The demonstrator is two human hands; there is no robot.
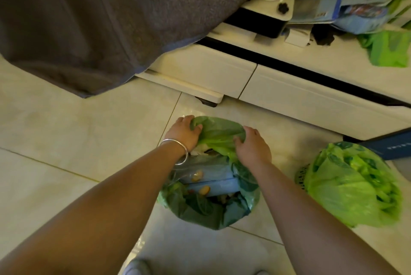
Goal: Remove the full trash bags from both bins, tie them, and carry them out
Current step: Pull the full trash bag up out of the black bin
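Note:
A full green trash bag (213,205) stands on the tiled floor in front of me, its mouth open over blue cartons and food scraps. My left hand (184,133), with a silver bangle at the wrist, grips the far rim of this bag. My right hand (253,147) pinches the same far rim from the right side. The bin under the bag is hidden by the plastic. A second green trash bag (353,185) bulges at the right, lying over a dark green perforated bin (301,177) of which only an edge shows.
A low white cabinet (222,70) runs across behind the bags, with papers, a blue packet (355,14) and a green bag (389,50) on top. A grey blanket (89,19) hangs at the upper left. A blue box (391,148) sits at the right edge.

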